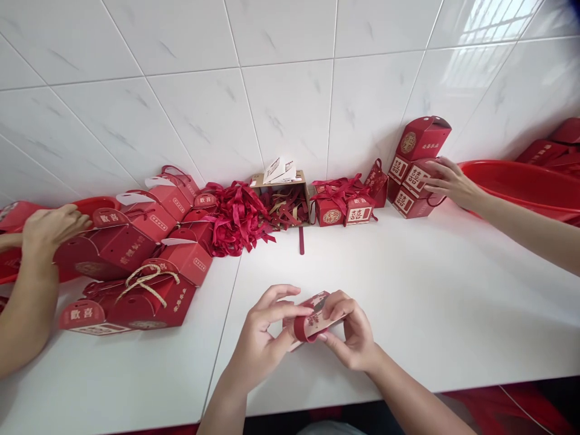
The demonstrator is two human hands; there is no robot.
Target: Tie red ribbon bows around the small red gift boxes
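Near the front edge of the white table, my left hand [267,329] pinches a dark red strap [299,328] that curves round a small folded card piece [317,320], pink and red with a printed pattern. On the other side, my right hand [351,332] grips the same card piece between thumb and curled fingers. The two hands are close together, with the piece tilted between them. Behind them a single dark red strip [301,240] lies on the table, below an open cardboard box [290,208] of red and tan strips.
Red gift boxes [136,241] crowd the left, beside a ribbon heap [238,217]. Ribboned boxes [344,205] stand centre back. Another person's hand [453,181] touches stacked boxes [419,163] near a red basin [521,181]; another hand [54,226] is at left.
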